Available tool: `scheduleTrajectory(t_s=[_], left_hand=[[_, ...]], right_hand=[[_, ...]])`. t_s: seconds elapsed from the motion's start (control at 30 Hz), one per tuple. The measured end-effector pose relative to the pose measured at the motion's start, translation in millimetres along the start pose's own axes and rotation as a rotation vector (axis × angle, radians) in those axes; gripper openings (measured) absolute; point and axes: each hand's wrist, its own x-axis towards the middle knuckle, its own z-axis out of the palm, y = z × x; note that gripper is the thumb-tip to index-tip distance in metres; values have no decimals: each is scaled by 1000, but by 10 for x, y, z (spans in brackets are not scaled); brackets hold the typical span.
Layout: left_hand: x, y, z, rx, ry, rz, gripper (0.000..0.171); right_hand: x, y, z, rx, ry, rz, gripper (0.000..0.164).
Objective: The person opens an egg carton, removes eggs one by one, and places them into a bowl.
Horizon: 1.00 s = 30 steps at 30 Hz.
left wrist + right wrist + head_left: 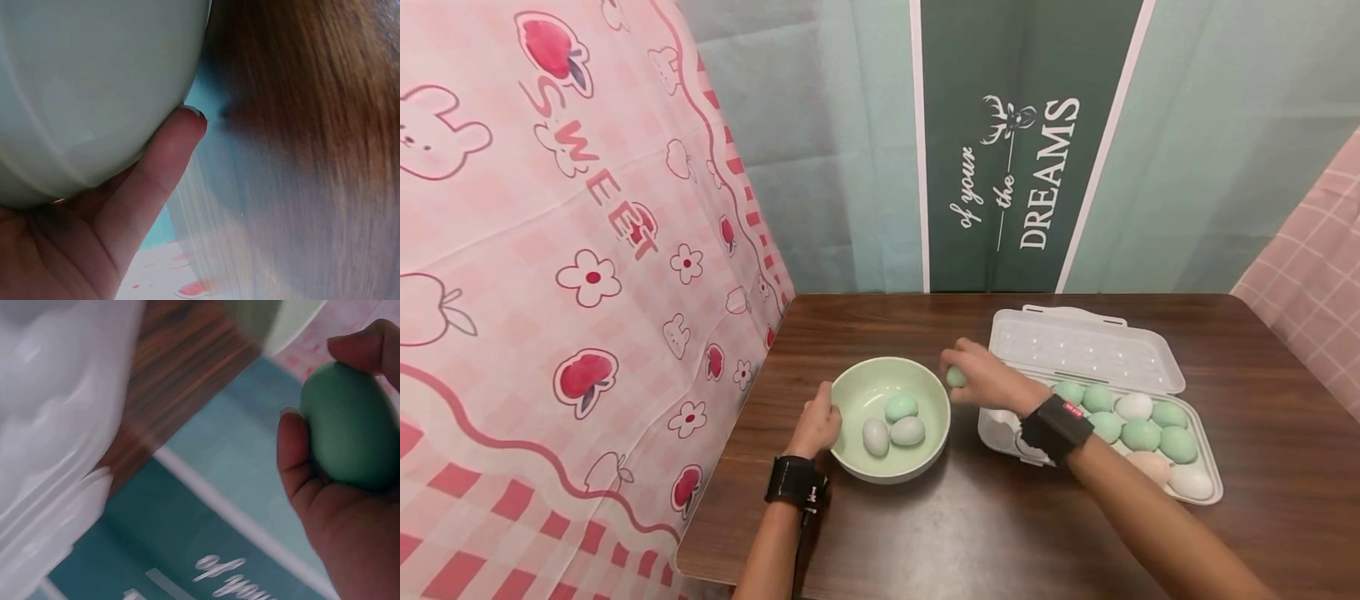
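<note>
A pale green bowl [861,387] stands on the table with one mint-green egg [901,407] and two whitish eggs [876,437] inside. At its left side my left hand [816,423] grips the rim; in the left wrist view the thumb [159,159] lies along the outer wall. My right hand [988,379] holds a green egg [350,428] between thumb and fingers, in the air between bowl and carton. Under the right forearm sits a white plastic egg carton [1212,492], partly hidden by it, holding several green, white and pinkish eggs [1141,435].
The carton's clear lid [1086,346] is folded back toward the far table edge. A dark wooden table [970,533] bears everything. Behind it hangs a green cloth with lettering [1037,142], and a pink patterned cloth [647,333] hangs along the left side.
</note>
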Motion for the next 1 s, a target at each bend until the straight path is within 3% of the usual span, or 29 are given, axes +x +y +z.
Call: scheduleTrajectory(t_s=[0.2,0.4,0.57,1.0], left_hand=[[17,-18,-2,-4,8,9,40],[19,-38,4,-2,11,20,38],[12,-33,-4,4,17,22,38],[18,-32,-1,7,14,30,38]], right_hand=[[123,-491,194,-9,-102,-166,28],[157,-717,505,-6,-244,-259,26],[178,-766,687,-26,-312,-260,23],[218,-673,870,7,-349,-157,24]])
